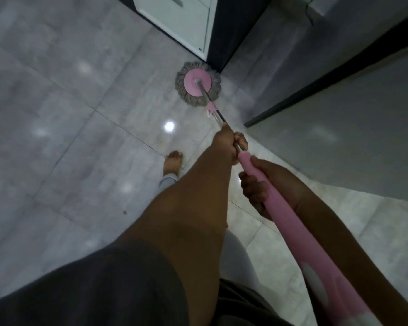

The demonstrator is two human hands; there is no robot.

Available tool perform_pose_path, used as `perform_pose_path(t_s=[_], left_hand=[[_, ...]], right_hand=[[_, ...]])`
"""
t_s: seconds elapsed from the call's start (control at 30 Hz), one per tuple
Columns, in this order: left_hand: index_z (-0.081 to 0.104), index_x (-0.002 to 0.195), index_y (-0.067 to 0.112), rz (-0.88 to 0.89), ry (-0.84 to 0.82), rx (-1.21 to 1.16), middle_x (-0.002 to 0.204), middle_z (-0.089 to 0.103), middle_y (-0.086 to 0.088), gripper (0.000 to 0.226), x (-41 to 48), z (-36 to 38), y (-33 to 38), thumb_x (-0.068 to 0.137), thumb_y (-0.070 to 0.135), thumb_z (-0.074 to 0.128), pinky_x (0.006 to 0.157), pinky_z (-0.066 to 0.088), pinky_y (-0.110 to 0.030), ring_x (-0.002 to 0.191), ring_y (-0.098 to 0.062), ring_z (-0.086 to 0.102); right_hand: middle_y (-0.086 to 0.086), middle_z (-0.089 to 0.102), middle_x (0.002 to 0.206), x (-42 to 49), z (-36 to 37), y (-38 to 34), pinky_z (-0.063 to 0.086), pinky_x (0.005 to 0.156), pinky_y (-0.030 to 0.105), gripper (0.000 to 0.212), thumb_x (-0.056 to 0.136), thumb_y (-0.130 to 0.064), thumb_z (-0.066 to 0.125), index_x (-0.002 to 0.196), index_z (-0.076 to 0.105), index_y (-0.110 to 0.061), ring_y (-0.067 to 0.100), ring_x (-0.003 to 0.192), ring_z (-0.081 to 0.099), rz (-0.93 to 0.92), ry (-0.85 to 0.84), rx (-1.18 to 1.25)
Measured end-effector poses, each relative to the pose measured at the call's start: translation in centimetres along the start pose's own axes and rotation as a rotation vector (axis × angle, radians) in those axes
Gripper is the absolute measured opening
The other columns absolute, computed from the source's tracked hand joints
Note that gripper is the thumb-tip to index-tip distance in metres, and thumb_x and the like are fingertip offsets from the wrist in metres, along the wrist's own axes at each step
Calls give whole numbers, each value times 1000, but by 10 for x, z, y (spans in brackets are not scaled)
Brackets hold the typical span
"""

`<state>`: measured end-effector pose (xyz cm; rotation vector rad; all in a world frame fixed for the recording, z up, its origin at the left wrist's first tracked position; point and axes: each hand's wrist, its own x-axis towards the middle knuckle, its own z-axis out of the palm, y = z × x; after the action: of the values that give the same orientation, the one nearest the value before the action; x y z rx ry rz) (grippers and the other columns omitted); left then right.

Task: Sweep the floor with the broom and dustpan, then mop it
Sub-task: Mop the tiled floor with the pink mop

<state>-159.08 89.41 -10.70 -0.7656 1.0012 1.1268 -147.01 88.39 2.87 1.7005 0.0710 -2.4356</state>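
A spin mop with a round pink disc and grey strands, its head (197, 84) flat on the glossy grey tiled floor (57, 114), lies right at the corner of a white cabinet. Its metal pole runs back toward me into a pink handle (290, 222). My left hand (229, 144) grips the metal pole just above the pink sleeve. My right hand (266, 187) grips the pink handle lower down, closer to my body. No broom or dustpan is in view.
A white cabinet (181, 22) with a dark side panel stands at the top. A wall with a dark baseboard (327, 90) runs along the right. My bare foot (172, 162) stands on the tiles left of the pole. A small dark speck (124, 212) lies on the floor.
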Motion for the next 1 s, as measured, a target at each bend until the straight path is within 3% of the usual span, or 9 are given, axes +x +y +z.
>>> perform_pose_path(t_s=[0.13, 0.27, 0.47, 0.6, 0.73, 0.9, 1.0], left_hand=[[35, 64, 13, 50, 30, -58, 32, 31, 2, 57, 7, -12, 114, 105, 51, 31, 29, 24, -9, 22, -9, 29], [34, 63, 14, 76, 63, -135, 33, 31, 2, 54, 14, -26, 210, 104, 49, 37, 30, 23, -9, 21, -10, 29], [37, 65, 13, 85, 79, -182, 36, 35, 2, 51, 23, -42, 280, 102, 48, 45, 28, 25, -10, 21, -8, 32], [39, 68, 13, 87, 110, -141, 38, 36, 3, 49, 19, -46, 272, 101, 47, 47, 29, 25, -9, 23, -7, 33], [39, 66, 14, 59, 125, -65, 37, 36, 4, 51, 12, -48, 235, 100, 51, 46, 30, 26, -9, 23, -7, 33], [35, 64, 16, -36, 105, 95, 36, 32, 5, 53, -11, -53, 137, 103, 52, 39, 30, 25, -10, 24, -7, 31], [36, 64, 16, -116, 111, 242, 36, 32, 5, 53, -31, -53, 68, 102, 54, 40, 29, 24, -9, 23, -7, 31]], right_hand=[[-2, 43, 58, 48, 92, -45, 37, 31, 17, 35, 97, -38, 51, 83, 52, -6, 6, 34, 41, 16, -41, -15], [-2, 40, 55, 94, 170, -81, 33, 31, 15, 36, 99, -38, 47, 81, 50, -8, 5, 32, 37, 20, -89, -63], [-4, 34, 54, 133, 222, -103, 32, 31, 15, 37, 99, -41, 47, 76, 46, -12, 4, 33, 34, 32, -134, -138], [-1, 38, 58, 134, 217, -90, 33, 30, 16, 31, 99, -36, 51, 88, 52, -7, 5, 35, 36, -34, -127, -52], [-2, 40, 56, 114, 186, -68, 35, 34, 14, 35, 98, -40, 50, 82, 53, -8, 5, 36, 38, -58, -144, -78], [-1, 44, 60, 60, 124, -3, 37, 35, 15, 33, 86, -40, 63, 84, 57, -7, 6, 38, 41, -107, -70, -23], [0, 43, 60, 28, 85, 47, 35, 33, 15, 33, 91, -40, 60, 88, 58, -7, 6, 36, 41, -126, -27, 133]])
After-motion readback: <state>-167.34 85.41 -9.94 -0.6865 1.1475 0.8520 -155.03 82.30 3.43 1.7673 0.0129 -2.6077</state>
